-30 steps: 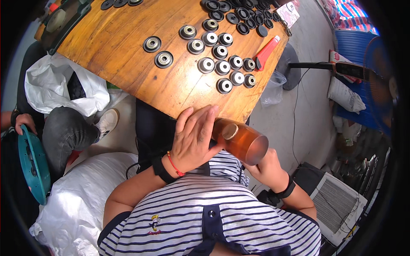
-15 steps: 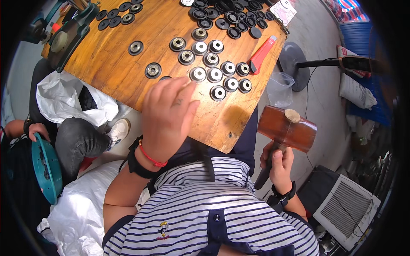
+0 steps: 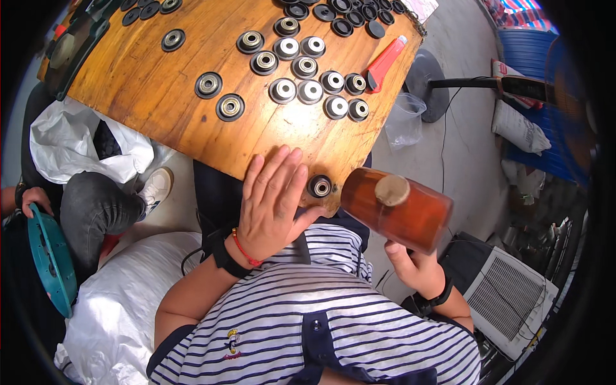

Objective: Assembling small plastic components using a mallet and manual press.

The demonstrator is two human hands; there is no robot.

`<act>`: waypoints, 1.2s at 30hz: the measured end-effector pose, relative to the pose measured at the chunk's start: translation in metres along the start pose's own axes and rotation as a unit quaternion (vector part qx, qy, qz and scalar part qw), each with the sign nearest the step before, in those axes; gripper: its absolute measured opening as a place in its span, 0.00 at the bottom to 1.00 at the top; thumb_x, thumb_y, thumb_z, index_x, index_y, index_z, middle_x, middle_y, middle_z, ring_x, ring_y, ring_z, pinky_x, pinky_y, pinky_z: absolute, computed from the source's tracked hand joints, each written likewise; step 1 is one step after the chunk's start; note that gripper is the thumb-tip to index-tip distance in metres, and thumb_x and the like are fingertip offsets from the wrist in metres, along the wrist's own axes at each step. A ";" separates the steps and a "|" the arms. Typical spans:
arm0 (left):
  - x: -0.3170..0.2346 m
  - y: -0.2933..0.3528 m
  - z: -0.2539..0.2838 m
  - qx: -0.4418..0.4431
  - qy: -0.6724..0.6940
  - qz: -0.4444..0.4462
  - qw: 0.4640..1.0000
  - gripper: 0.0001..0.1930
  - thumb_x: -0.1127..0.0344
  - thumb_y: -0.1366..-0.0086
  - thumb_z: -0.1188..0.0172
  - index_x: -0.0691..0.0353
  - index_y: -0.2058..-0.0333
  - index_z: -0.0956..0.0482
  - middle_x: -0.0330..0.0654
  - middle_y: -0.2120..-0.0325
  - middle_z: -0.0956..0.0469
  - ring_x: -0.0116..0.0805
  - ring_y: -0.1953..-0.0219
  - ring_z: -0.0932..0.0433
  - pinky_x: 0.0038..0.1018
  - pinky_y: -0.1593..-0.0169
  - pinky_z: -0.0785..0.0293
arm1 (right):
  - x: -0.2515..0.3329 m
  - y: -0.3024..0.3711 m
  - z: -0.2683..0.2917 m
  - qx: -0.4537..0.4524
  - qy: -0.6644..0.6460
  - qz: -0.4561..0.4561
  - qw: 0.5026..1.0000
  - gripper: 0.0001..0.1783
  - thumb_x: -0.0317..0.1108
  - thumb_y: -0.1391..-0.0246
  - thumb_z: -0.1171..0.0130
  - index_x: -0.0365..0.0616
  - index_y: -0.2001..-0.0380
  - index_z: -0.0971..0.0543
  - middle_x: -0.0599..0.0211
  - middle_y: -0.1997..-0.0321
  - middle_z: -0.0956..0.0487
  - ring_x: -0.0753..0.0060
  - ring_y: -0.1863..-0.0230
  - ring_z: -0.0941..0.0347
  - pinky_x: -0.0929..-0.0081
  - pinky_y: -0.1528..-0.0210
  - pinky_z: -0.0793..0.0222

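Note:
My left hand (image 3: 276, 202) lies flat with fingers stretched at the near edge of the wooden table (image 3: 160, 122), holding nothing. Just right of its fingertips and thumb, a black round wheel-like part with a metal bearing in its middle (image 3: 319, 187) sits at the table's near corner. My right hand (image 3: 417, 269) is closed round the handle of a mallet with a reddish-brown, barrel-shaped head (image 3: 401, 208). That head hangs to the right of the part, apart from it. Farther back stand several similar parts with bearings (image 3: 283, 90); two more (image 3: 230, 107) lie to their left.
A red-handled tool (image 3: 385, 64) lies by the right edge, near a pile of black round caps (image 3: 342, 27). A dark clamp-like metal tool (image 3: 74, 54) stands at far left. Beside the table are a fan stand (image 3: 427, 86), a white sack (image 3: 128, 289) and another person holding a teal basin (image 3: 51, 263).
My left hand has moved down and toward the table's near corner, its fingers now flat. A bearing part has left the group and sits at that corner. The mallet has moved left, nearer the table.

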State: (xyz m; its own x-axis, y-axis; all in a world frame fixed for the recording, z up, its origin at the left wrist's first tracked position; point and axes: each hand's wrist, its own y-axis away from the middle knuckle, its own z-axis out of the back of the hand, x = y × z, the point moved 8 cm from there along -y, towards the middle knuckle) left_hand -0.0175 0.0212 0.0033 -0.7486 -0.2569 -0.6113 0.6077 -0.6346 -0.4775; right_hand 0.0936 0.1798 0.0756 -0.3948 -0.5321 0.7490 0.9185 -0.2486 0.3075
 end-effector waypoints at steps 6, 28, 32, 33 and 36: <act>0.006 0.005 -0.004 -0.020 0.020 -0.008 1.000 0.47 0.48 0.43 0.34 0.64 0.34 0.49 0.52 0.38 0.36 0.46 0.36 0.36 0.40 0.32 0.51 | -0.010 -0.018 -0.029 0.081 0.254 -0.012 0.964 0.29 0.33 0.50 0.37 0.37 0.45 0.33 0.49 0.60 0.23 0.46 0.69 0.23 0.64 0.69 0.26; 0.008 -0.059 0.017 0.117 -0.011 0.005 0.993 0.21 0.67 0.49 0.34 0.63 0.54 0.23 0.42 0.56 0.25 0.43 0.53 0.29 0.41 0.47 0.35 | -0.068 0.006 -0.005 -0.162 -0.293 -0.140 0.932 0.24 0.48 0.36 0.49 0.35 0.53 0.35 0.67 0.76 0.31 0.78 0.83 0.34 0.83 0.81 0.37; 0.004 -0.096 0.014 0.125 -0.100 -0.029 0.987 0.25 0.64 0.47 0.35 0.65 0.50 0.25 0.49 0.47 0.30 0.46 0.44 0.33 0.42 0.40 0.39 | -0.079 0.015 -0.008 -0.164 -0.300 -0.149 0.928 0.24 0.48 0.36 0.49 0.35 0.54 0.34 0.67 0.76 0.30 0.78 0.83 0.34 0.82 0.81 0.37; -0.004 -0.099 0.002 0.150 -0.077 -0.045 0.985 0.27 0.62 0.46 0.35 0.66 0.48 0.27 0.50 0.46 0.30 0.46 0.42 0.34 0.42 0.38 0.41 | -0.076 0.013 -0.008 -0.156 -0.298 -0.143 0.931 0.24 0.48 0.36 0.48 0.35 0.53 0.34 0.67 0.76 0.30 0.79 0.82 0.33 0.82 0.81 0.37; -0.011 -0.088 -0.027 0.183 -0.097 -0.059 0.976 0.31 0.59 0.46 0.35 0.68 0.45 0.31 0.51 0.44 0.32 0.46 0.38 0.37 0.42 0.34 0.45 | -0.071 0.012 -0.008 -0.148 -0.271 -0.117 0.944 0.25 0.49 0.36 0.49 0.35 0.53 0.34 0.67 0.76 0.30 0.78 0.82 0.33 0.81 0.81 0.37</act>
State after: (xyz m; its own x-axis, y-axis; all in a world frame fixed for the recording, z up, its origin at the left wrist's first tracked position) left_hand -0.0555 0.0992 0.0351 -0.8651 -0.2772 -0.4179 0.4054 -0.8772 -0.2573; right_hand 0.1326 0.2085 0.0213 -0.4431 0.0381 0.8957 0.7291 -0.5661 0.3847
